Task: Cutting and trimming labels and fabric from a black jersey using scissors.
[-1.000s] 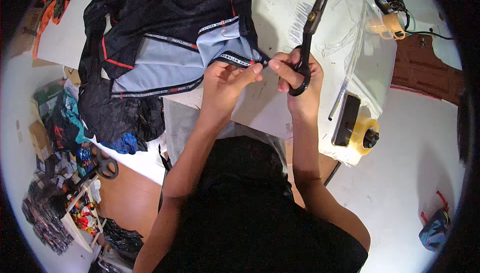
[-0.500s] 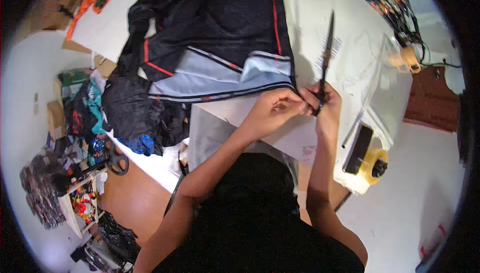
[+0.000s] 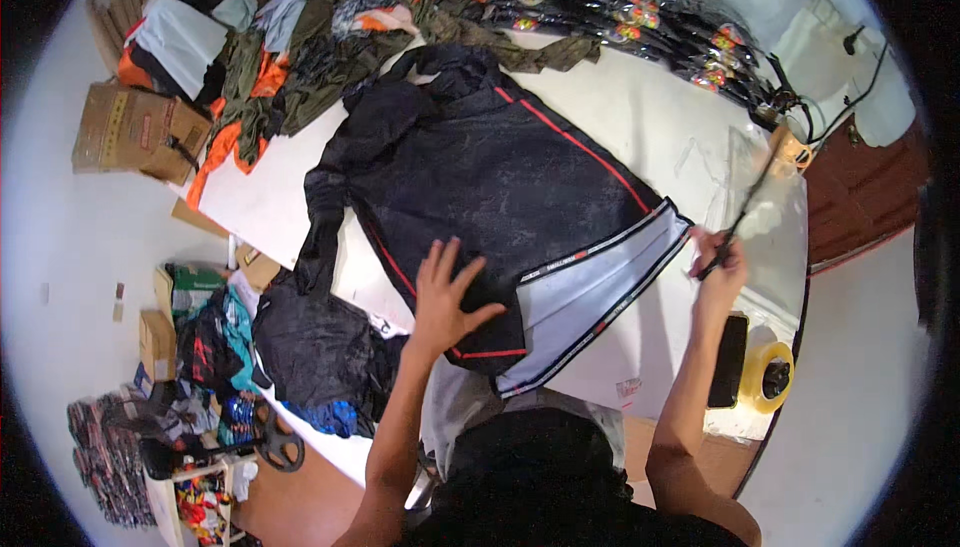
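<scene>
A black long-sleeved garment (image 3: 480,177) with red stitched lines lies on the white table (image 3: 725,172), its lower part turned up to show light grey lining (image 3: 590,302) and printed banded edges. My left hand (image 3: 445,307) rests on the garment's lower front with fingers spread and nothing held. My right hand (image 3: 718,272) grips black scissors (image 3: 742,209), their blades pointing up and away to the right. Its fingertips are at the garment's right hem corner; whether they pinch it is unclear.
Piled olive, orange and grey garments (image 3: 310,47) lie along the back left beside a cardboard box (image 3: 135,137). Stacked packaged black items (image 3: 630,7) line the back. A dark phone (image 3: 727,362) and yellow tape roll (image 3: 760,387) sit at the right edge. More dark clothing (image 3: 315,347) hangs at the left.
My left hand has left the hem corner, moved left and spread onto the garment. The view has shifted, showing more of the table's back, and more of the lining is unfolded toward me.
</scene>
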### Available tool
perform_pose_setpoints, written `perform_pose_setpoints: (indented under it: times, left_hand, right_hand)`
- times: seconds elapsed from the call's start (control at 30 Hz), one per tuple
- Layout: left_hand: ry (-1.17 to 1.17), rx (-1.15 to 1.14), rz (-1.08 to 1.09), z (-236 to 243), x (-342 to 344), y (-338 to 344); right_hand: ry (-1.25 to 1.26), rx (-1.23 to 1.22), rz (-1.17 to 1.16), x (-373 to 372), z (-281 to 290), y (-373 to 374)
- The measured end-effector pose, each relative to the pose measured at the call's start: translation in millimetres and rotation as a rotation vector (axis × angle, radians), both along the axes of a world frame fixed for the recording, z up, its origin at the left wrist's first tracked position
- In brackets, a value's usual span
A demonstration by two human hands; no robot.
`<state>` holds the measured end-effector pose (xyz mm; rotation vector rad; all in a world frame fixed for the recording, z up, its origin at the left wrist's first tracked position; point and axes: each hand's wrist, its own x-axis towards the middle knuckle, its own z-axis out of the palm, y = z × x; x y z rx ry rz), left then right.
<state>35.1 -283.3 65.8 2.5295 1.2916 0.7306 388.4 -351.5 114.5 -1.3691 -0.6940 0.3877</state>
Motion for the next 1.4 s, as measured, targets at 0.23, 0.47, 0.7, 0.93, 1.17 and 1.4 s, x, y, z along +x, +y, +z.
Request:
perform_pose_setpoints:
  times: [0.23,0.47,0.7,0.93,1.17,1.4]
  left_hand:
    - [0.024,0.073,0.253,-38.6,111.8,1.8]
    - [-0.756,-0.267,0.057,-21.4,150.1,31.9]
    - [-0.17,0.105,0.296,-37.7,66.0,69.2]
    - [0.047,0.097,0.412,-47.4,55.7,66.6]
    - [-0.121,0.075,0.333,-45.0,93.4,57.6]
    - [-0.902,-0.265,-0.003,-32.3,105.4,24.1]
  right_hand:
    - [0.196,-0.16,0.276,-64.3,-20.4,-3.2]
    - [-0.148,-0.126,0.345,-89.2,-36.5,12.6]
    - [-0.383,-0.163,0.238,-111.2,-69.3,51.1]
    - [-0.52,-0.158,0.132,-85.5,-85.5,82.4]
    - [-0.702,-0.24,0.14,-48.8,-88.6,108.9]
    - [-0.794,-0.332,0.123,84.6,-120.1,122.6]
